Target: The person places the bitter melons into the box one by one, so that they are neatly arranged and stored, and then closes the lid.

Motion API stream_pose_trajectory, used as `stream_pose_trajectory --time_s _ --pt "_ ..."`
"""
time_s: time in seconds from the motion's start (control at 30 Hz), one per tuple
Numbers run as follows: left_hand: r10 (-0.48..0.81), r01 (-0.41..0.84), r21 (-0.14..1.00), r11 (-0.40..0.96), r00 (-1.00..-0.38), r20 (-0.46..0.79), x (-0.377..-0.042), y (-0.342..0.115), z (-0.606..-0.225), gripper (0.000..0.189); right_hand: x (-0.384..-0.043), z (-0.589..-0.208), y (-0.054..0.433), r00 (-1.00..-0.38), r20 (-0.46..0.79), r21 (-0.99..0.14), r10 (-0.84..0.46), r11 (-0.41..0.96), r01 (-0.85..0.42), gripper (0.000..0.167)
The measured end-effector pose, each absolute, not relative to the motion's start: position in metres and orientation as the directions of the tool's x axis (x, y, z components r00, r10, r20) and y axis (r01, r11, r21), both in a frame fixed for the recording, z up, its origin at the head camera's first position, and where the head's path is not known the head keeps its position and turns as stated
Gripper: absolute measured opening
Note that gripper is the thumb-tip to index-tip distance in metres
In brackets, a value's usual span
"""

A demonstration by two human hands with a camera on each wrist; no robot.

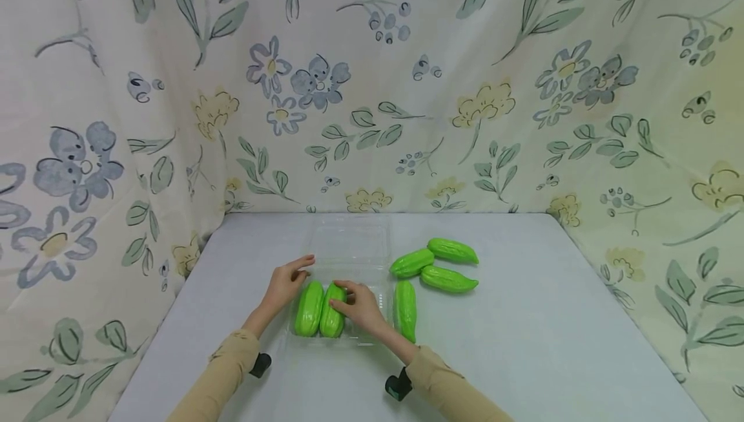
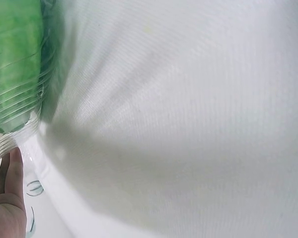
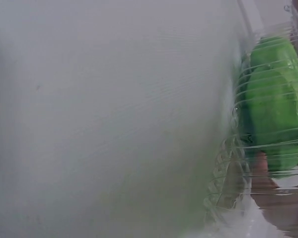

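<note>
A clear plastic clamshell box [image 1: 363, 339] lies on the table with its lid [image 1: 349, 241] folded back. Two green bitter melons are side by side in its left half: the outer bitter melon [image 1: 309, 309] and the inner bitter melon [image 1: 332, 318]. My right hand [image 1: 361, 309] holds the inner one, thumb on its near side and fingers over its far end. At the box's back left corner is my left hand [image 1: 286, 283], fingers extended. In the left wrist view, the left hand's fingers [image 2: 14, 173] reach up at the ribbed clear wall.
Right of the box, one bitter melon [image 1: 405, 311] lies lengthwise close to its wall. Three more lie farther back: a bitter melon [image 1: 411, 263], a bitter melon [image 1: 453, 251] and a bitter melon [image 1: 447, 279]. A floral curtain [image 1: 372, 150] borders the white table [image 1: 523, 344].
</note>
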State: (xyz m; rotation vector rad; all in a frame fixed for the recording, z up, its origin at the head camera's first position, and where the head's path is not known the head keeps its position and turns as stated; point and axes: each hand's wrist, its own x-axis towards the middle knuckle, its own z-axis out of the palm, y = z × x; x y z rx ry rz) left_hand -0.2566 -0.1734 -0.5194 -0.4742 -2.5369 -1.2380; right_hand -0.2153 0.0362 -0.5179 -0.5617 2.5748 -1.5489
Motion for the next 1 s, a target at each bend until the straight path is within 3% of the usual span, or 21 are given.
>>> stream_pose_trajectory --time_s 1.0 --pt "0.166 0.394 0.714 0.579 -0.914 0.370 -0.2564 -0.1728 -0.5201 0.034 -0.2142 -0.5136 0.0395 -0.933 0.165 -0.833 -0.321 0.461 -0.306 0.045"
